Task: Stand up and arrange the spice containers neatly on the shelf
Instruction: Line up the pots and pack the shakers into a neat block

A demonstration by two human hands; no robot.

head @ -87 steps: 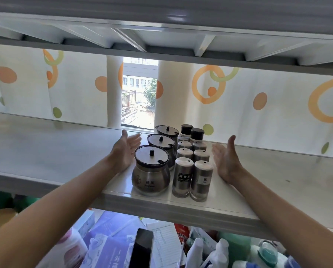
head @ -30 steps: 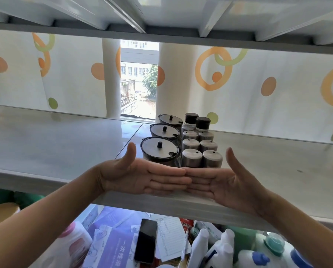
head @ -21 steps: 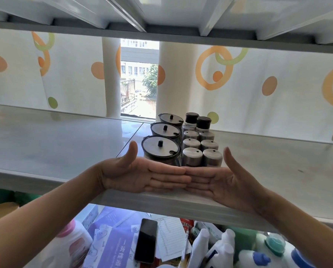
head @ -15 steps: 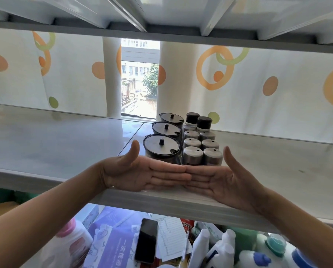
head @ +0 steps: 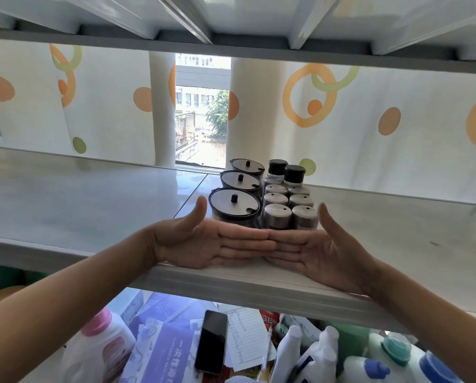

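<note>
Walling off the front edge, left hand [head: 209, 241] and right hand [head: 317, 250] are flat, fingertips meeting, holding nothing, just before the spice containers [head: 261, 203], all upright in tight rows mid-shelf [head: 65, 205]; looks near-done, final nudge left.

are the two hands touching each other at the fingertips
Touching: in the head view, fingertips of the left hand meet those of the right hand, no gap.
</note>
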